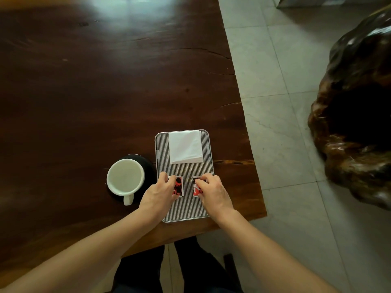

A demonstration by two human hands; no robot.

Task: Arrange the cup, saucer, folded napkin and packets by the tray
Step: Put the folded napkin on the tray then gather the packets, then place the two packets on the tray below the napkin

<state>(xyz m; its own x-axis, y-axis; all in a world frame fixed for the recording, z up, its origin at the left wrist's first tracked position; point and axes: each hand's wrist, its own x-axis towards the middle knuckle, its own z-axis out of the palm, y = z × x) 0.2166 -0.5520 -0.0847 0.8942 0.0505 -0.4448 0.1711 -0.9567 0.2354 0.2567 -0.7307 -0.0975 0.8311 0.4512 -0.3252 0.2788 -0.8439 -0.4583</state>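
Note:
A ribbed metal tray lies near the table's front right corner. A white folded napkin rests on its far half. Two red, black and white packets lie side by side on the tray's middle. My left hand pinches the left packet; my right hand pinches the right packet. Both packets are partly hidden by my fingers. Left of the tray stands a white cup on a black saucer, its handle pointing toward me.
The dark wooden table stretches far to the left and back. Its right edge borders a pale tiled floor. A large dark carved wooden stump stands on the floor at the right. My legs show below the table edge.

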